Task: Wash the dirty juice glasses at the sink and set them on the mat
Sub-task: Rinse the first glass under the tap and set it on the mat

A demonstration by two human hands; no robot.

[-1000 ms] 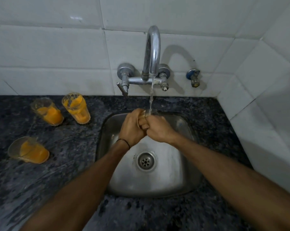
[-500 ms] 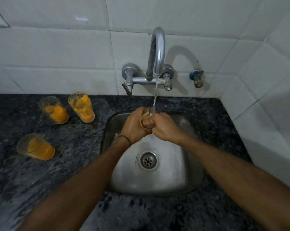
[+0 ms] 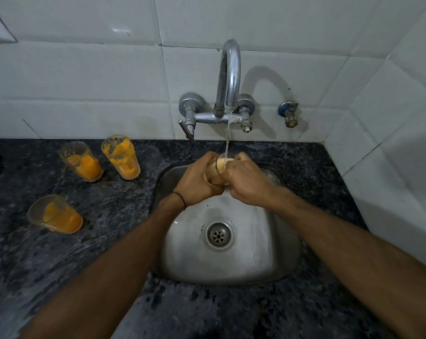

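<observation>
Clear round glass (image 3: 221,165) gripped between left hand (image 3: 197,182) and right hand (image 3: 247,183), under tap stream over steel sink (image 3: 231,260).

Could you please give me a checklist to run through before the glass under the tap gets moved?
1. Grip: left hand and right hand curl round the glass: ok.
2. Rinse: water stream falls into the glass: ok.
3. Position: the glass is over the sink: ok.
4. Cleanliness: cannot tell, hands cover the glass.
5. Drop-off: not ok, no mat in view.
6. Backlog: not ok, three counter glasses hold orange residue.
</observation>
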